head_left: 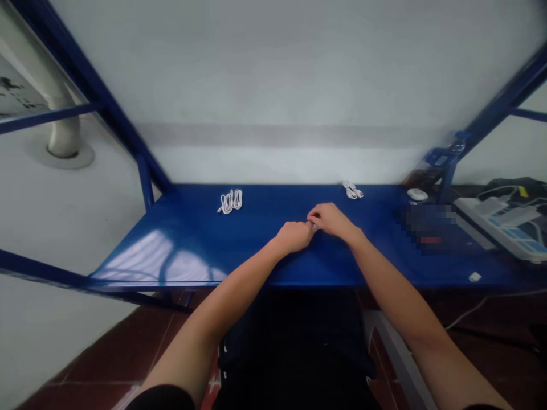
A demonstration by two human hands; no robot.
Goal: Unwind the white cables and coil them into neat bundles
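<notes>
White, the small plastic-looking piece (315,227) shows as only a sliver between my hands, over the middle of the blue, flat-topped table (252,250). My left hand (296,236) is curled into a fist that seems closed on it; my right hand (331,219) meets that fist, thumb and forefinger together, though I can't tell whether they pinch the piece. To work it well, I'd judge, I should keep the left fist firm as an anchor and leave the fine work to the right fingertips, without tugging. Which way the piece points, and where its long axis runs, my fingers hide. Farther back, on the left, a white, looped cord bundle (231,201) has one tip out leftward and toward me; on the right, a white, folded cord bundle (352,191) slants from far left to near right.
</notes>
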